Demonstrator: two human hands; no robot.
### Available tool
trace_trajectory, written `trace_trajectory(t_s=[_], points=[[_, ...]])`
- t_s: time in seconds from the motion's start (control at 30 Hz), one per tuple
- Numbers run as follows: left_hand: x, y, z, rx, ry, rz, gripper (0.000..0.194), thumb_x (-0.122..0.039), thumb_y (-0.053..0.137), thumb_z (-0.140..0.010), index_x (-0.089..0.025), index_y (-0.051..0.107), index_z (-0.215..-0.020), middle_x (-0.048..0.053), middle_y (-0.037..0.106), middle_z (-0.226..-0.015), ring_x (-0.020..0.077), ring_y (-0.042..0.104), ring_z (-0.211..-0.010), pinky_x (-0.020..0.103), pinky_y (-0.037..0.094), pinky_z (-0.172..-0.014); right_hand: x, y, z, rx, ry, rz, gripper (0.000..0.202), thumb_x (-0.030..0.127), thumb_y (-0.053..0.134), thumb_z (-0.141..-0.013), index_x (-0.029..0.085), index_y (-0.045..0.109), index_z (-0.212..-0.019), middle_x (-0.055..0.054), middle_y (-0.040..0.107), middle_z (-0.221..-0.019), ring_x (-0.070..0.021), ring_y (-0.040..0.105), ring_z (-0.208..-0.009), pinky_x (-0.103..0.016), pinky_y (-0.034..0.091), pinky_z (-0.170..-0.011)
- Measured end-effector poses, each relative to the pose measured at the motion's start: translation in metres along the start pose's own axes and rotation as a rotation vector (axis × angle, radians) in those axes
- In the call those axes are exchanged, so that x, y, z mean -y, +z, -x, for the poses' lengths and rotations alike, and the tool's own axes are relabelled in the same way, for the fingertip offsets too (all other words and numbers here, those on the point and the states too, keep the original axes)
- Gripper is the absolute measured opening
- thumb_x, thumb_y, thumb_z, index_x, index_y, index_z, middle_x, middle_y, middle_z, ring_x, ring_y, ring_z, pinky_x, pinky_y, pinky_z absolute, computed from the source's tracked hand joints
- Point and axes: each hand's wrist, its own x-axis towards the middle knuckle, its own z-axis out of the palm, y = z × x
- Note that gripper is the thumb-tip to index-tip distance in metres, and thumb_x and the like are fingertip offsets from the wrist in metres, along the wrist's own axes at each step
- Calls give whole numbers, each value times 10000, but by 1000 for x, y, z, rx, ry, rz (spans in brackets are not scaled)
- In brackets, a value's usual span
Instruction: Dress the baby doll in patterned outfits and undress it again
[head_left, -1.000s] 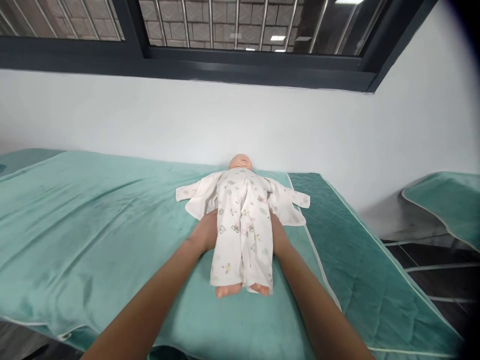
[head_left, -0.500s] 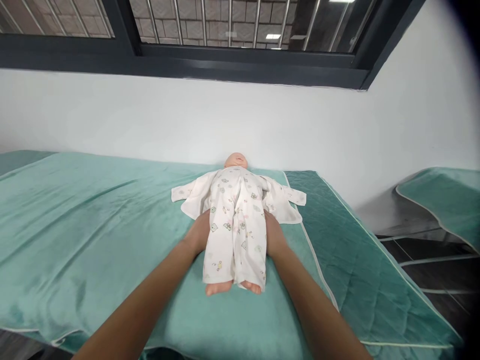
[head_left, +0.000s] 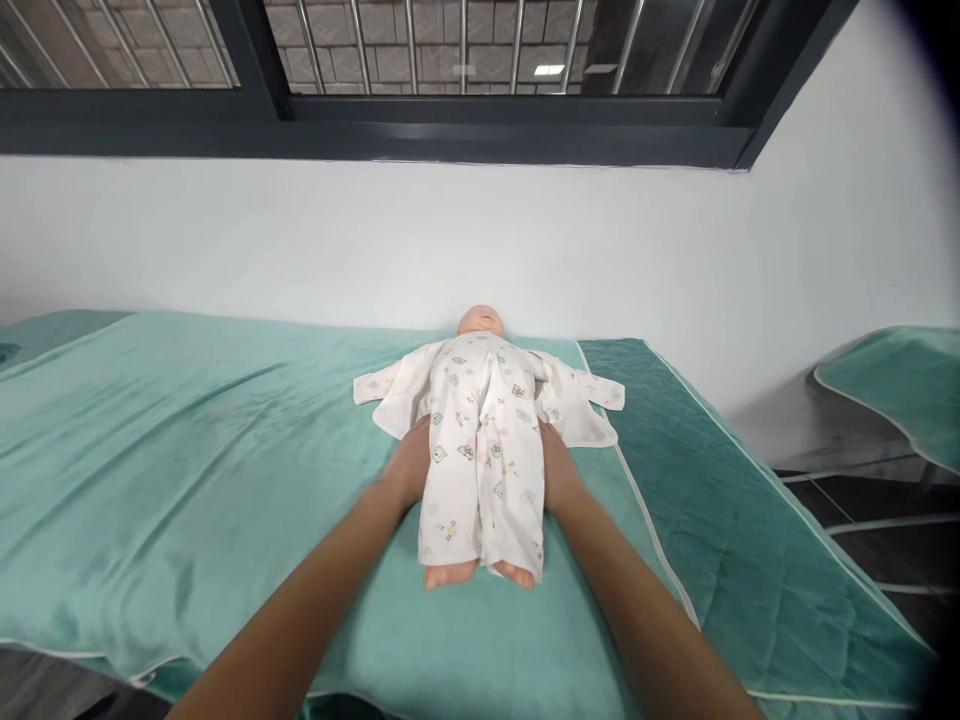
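A baby doll (head_left: 480, 320) lies on its back on the green bed cover, its head at the wall and its bare feet pointing at me. White printed trousers (head_left: 480, 470) cover its legs and reach up over its belly. The matching long-sleeved top (head_left: 405, 385) is spread out on both sides with its sleeves stretched outward. My left hand (head_left: 409, 465) rests against the left edge of the trousers at thigh height. Opposite it, my right hand (head_left: 561, 470) lies along the right edge. The fingers of both hands are mostly hidden behind the trousers.
The green bed cover (head_left: 187, 450) stretches far to the left with soft wrinkles. A darker quilted green mat (head_left: 720, 530) lies on the right. Behind stands a white wall (head_left: 300, 240) under a dark window frame (head_left: 487, 140). Another green cover (head_left: 907, 385) is at far right.
The view has shifted slightly, so doll and hands appear a little further right. Both hands stay at the sides of the trousers, and the doll lies as before.
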Motion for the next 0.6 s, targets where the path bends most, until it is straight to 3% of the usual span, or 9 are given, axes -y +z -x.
trace_trajectory(t_s=[0.17,0.43,0.6], points=[[-2,-2,-1,-7,33,-56,270,-273,529,-836,-235,665,-1065,76,701,-1143,293,607,-1149,406,451,-1053,-2,-1,0,18,24,12,374,222,512,-916,162,579,-1279,-130,634,-1144,-278,560,-1077,-373,424,-920],[-3,-1,0,-5,1,-40,353,-285,476,-864,-235,609,-1187,83,687,-1181,284,606,-1155,396,467,-1046,-3,1,-7,-30,86,-14,242,196,531,-890,175,650,-1099,-130,646,-1122,-265,590,-1052,-348,445,-916],[-2,-3,3,-35,-66,-25,364,-269,398,-894,-237,605,-1191,73,694,-1160,250,630,-1112,342,515,-980,-1,-2,-1,-30,-64,-124,162,271,544,-875,195,673,-937,-94,685,-953,-258,635,-942,-351,486,-866]])
